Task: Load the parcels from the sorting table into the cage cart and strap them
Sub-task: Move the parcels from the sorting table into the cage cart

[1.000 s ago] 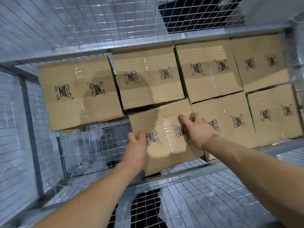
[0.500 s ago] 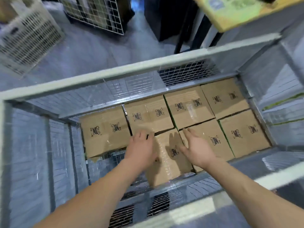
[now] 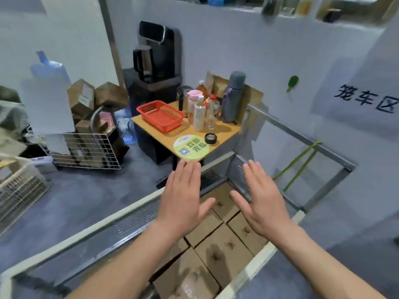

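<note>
Both grips hover flat above the cage cart [image 3: 86, 231] with nothing in them. The left grip [image 3: 183, 197] has straight, close-set fingers pointing far, over the cart's far-left top rail. The right grip [image 3: 261, 201] is just as flat, over the cart's far inner corner. A clear gap lies between the two thumbs.

The parcels [image 3: 222, 249] lie below the grips on the cart's bottom, packed edge to edge with their tops up. The cart is open at the top between its pale rails. A green strap [image 3: 300, 167] hangs slack across the frame on its far-right side.

The near corner of a small table [image 3: 222, 134] stands just beyond the cart's far corner. It carries a red basket [image 3: 160, 115], bottles and a grey flask [image 3: 234, 96]. Bare grey floor [image 3: 86, 197] lies left of the cart, up to a wire rack [image 3: 86, 152].
</note>
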The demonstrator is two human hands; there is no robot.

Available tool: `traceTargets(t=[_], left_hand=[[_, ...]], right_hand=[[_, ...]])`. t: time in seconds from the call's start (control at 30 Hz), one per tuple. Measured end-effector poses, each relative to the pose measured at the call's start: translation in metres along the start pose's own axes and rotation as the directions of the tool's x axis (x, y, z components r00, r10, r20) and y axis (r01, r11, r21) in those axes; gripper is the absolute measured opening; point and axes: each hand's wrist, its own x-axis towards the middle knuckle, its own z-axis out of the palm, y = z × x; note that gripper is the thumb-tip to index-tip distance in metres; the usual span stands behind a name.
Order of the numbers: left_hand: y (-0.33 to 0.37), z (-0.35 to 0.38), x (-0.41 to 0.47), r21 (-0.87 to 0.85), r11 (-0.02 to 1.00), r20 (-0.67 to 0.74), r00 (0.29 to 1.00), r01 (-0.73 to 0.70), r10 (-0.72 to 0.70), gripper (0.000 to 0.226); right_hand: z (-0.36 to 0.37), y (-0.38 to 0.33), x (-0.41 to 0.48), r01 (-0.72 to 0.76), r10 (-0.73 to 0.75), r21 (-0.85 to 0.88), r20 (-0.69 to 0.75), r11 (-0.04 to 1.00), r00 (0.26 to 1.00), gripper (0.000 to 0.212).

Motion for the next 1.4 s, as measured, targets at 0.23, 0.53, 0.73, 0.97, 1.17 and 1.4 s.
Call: traceTargets(t=[0.23,0.53,0.73,0.97,1.17,1.4], left_hand=[[0.098,-0.077,0.039,-0.085,0.945,-0.182,0.937,-0.316,0.297,0.089],[0.254,-0.130,0.008,-0.165,0.771,-0.257,0.782,-0.615,0.568,0.089],[0.372,-0.149,-0.051,-0.252,0.602,-0.344,0.652,-0.758,0.676,0.086],[0.506,-0.160,-0.173,-0.332,0.431,-0.365,0.536,-0.839,0.762,0.089],[0.586,-0.172,-0.268,-0.377,0.323,-0.362,0.459,-0.868,0.811,0.090],[0.647,-0.186,-0.342,-0.375,0.190,-0.373,0.336,-0.907,0.865,0.091]], right_hand=[[-0.139,-0.007,-0.046,-0.132,0.071,-0.205,-0.283,0.970,0.956,0.079],[-0.272,-0.003,-0.186,-0.435,0.193,-0.365,-0.541,0.823,0.819,0.080],[-0.347,-0.005,-0.313,-0.616,0.276,-0.403,-0.637,0.677,0.720,0.081],[-0.418,-0.028,-0.486,-0.775,0.378,-0.404,-0.702,0.487,0.604,0.081],[-0.454,-0.047,-0.608,-0.857,0.447,-0.363,-0.739,0.366,0.504,0.084],[-0.484,-0.079,-0.694,-0.921,0.466,-0.337,-0.795,0.193,0.388,0.086]])
